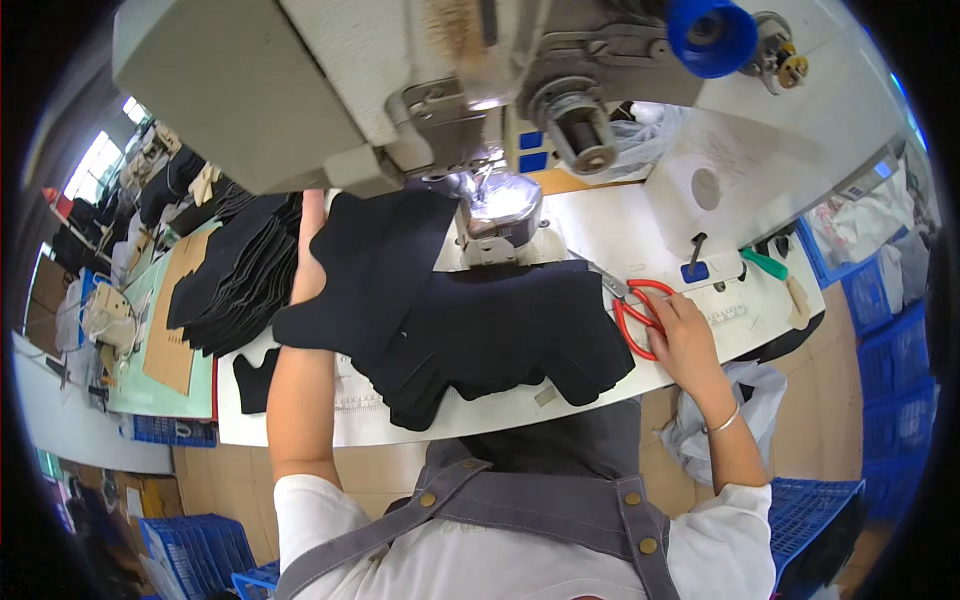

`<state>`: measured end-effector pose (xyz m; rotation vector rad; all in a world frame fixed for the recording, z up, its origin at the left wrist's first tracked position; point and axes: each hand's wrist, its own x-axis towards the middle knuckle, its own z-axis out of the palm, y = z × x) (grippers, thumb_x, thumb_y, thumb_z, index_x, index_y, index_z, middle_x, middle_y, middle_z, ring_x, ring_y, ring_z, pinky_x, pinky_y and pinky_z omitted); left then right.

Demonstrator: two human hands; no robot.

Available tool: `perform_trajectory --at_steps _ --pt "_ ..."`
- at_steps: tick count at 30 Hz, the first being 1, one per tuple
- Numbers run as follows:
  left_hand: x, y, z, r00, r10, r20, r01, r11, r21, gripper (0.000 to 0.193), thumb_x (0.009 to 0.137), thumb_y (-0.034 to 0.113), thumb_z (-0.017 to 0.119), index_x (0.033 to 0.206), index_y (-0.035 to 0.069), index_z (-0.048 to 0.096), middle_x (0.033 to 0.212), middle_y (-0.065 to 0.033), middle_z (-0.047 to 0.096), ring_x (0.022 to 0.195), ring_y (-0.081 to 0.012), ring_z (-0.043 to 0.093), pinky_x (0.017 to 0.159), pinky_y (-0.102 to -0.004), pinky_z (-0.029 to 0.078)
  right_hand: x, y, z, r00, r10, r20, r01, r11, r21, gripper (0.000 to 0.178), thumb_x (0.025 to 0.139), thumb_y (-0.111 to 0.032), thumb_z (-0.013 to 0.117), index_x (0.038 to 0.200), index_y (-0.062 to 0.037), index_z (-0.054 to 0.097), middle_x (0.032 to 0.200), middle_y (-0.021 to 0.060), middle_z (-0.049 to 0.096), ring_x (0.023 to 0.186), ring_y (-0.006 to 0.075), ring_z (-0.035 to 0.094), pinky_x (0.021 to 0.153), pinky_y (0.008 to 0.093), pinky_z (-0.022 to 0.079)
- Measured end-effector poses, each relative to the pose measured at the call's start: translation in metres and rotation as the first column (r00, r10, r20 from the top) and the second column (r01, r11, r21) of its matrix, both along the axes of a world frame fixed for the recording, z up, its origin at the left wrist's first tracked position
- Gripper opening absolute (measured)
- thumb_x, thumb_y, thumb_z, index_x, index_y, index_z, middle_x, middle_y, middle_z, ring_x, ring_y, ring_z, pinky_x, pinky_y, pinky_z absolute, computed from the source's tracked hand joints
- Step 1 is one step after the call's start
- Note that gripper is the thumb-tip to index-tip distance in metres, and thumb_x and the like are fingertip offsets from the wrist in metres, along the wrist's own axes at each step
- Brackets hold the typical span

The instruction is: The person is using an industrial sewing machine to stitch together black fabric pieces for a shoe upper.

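My left forearm (303, 400) passes beneath a cut black fabric piece (375, 250) that drapes over it. Beyond the piece the arm runs up under the sewing machine head (240, 100), which hides my left hand and its fingers. To the right, my right hand (684, 340) has its fingers closed around the red handles of a pair of scissors (640, 305). The blades point up and left, next to a stack of black fabric pieces (500, 330) at the table's front. Bright light falls on the metal sewing arm (500, 210) behind this stack.
At the left, a tall pile of black cut pieces (240, 270) leans by a cardboard sheet (175, 310). A green-handled tool (764, 263) lies on the white table (590, 215) at right. Blue crates (895, 370) and a plastic bag (735, 420) stand beyond and below.
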<state>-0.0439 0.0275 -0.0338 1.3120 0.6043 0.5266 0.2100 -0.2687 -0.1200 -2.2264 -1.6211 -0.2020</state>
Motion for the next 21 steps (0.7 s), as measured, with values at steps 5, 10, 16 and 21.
perform_trajectory --at_steps 5,10,16,21 --pt "-0.003 0.007 0.02 0.984 -0.162 -0.079 0.161 0.987 -0.02 0.017 0.078 0.008 0.061 0.092 -0.002 0.059 0.083 -0.0053 0.063 0.071 -0.0089 0.059 0.067 -0.0198 0.047 0.002 0.016 0.014 0.947 -0.097 -0.307 0.078 0.994 -0.075 0.049 0.06 -0.005 0.059 0.107 -0.0021 0.045 0.086 0.0162 0.056 0.071 0.0348 0.055 0.063 0.0379 0.046" --pt "-0.012 -0.026 0.018 0.994 0.047 -0.101 -0.036 0.994 0.105 0.017 0.077 0.012 0.063 0.082 -0.004 0.059 0.075 -0.0025 0.06 0.064 -0.0064 0.055 0.058 -0.0192 0.045 -0.018 -0.015 0.019 0.742 -0.021 -0.67 0.128 0.985 0.111 0.054 0.066 -0.006 0.059 0.117 -0.0037 0.04 0.069 0.0097 0.054 0.062 0.019 0.057 0.057 0.028 0.045" --pt "-0.027 -0.03 0.01 0.999 0.022 -0.045 -0.023 1.0 -0.013 0.015 0.078 0.012 0.063 0.071 0.003 0.054 0.07 0.0 0.057 0.06 -0.0035 0.052 0.056 -0.0183 0.044 -0.046 -0.017 0.088 0.28 0.246 -0.928 -0.013 0.968 0.252 0.054 0.077 -0.031 0.057 0.118 0.001 0.044 0.057 -0.001 0.044 0.042 0.0048 0.041 0.04 0.0173 0.032" --pt "-0.034 -0.033 0.01 0.999 -0.032 -0.027 0.03 0.998 -0.046 0.012 0.079 0.012 0.062 0.076 0.002 0.057 0.072 -0.001 0.059 0.061 -0.0048 0.054 0.057 -0.0188 0.045 -0.076 0.036 0.126 0.081 0.035 -0.996 -0.438 0.899 -0.004 0.044 0.085 -0.03 0.048 0.118 -0.0001 0.043 0.055 0.0006 0.045 0.042 0.0063 0.044 0.04 0.0186 0.033"
